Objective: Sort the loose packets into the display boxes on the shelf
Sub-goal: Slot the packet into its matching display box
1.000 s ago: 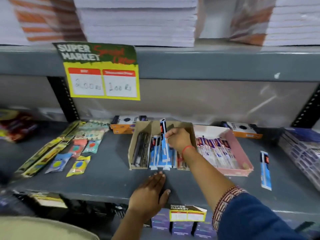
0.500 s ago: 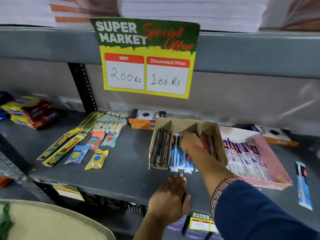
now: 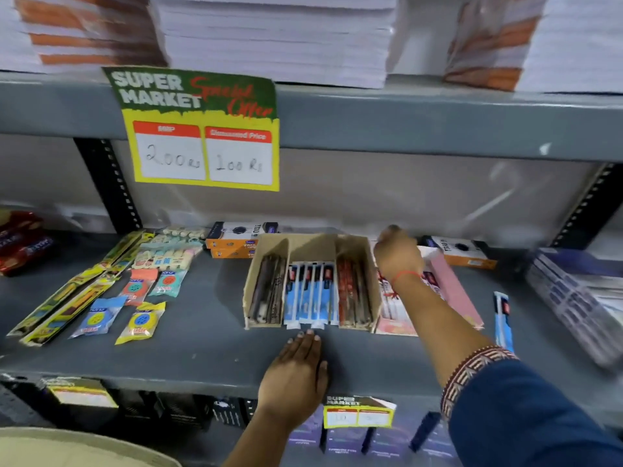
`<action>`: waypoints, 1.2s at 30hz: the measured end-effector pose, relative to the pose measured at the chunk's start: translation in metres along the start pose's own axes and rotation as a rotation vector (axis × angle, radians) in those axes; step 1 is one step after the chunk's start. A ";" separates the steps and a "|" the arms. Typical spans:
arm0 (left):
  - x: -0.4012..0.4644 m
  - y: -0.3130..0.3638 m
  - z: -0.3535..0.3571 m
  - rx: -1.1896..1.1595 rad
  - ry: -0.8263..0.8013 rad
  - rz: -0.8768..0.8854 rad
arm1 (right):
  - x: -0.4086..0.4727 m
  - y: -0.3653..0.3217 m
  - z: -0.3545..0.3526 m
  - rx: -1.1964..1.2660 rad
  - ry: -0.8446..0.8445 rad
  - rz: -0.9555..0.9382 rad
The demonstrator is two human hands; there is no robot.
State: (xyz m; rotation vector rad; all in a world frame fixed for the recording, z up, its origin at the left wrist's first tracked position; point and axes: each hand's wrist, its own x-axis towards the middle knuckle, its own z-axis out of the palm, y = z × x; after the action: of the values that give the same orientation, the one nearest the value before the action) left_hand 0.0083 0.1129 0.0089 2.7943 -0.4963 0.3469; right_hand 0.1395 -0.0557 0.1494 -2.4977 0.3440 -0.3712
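A cardboard display box point(image 3: 310, 246) with three compartments stands mid-shelf. It holds dark pens on the left, blue packets point(image 3: 310, 294) in the middle and red ones on the right. Beside it on the right is a pink box point(image 3: 455, 291) with white packets. One loose blue packet point(image 3: 503, 318) lies on the shelf right of the pink box. My left hand point(image 3: 296, 369) rests flat on the shelf in front of the cardboard box, holding nothing. My right hand point(image 3: 397, 256) hovers over the back of the pink box, fingers curled and blurred; I see no packet in it.
Several small loose packets point(image 3: 141, 321) and long yellow-green packs point(image 3: 67, 298) lie on the shelf's left. Orange-black boxes point(image 3: 237, 237) sit at the back. A price sign point(image 3: 202, 129) hangs from the upper shelf. Stacked purple-grey packs point(image 3: 573, 298) fill the right end.
My right hand set a blue packet into the middle compartment, let go and moved right, to above the pink box. The left hand stayed flat on the shelf.
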 end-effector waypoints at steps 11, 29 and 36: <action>0.032 0.100 0.024 0.002 -0.077 0.295 | -0.017 0.181 -0.064 0.096 0.040 0.605; 0.047 0.099 0.041 -0.015 -0.186 0.300 | 0.000 0.219 -0.066 0.603 -0.309 0.708; 0.048 0.098 0.047 0.002 -0.190 0.286 | -0.014 0.194 -0.089 1.045 -0.276 0.414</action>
State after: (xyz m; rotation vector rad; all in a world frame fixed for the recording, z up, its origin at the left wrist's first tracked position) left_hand 0.0251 -0.0042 0.0016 2.7732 -0.9439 0.1389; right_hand 0.0656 -0.2514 0.1033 -1.3833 0.4032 -0.0019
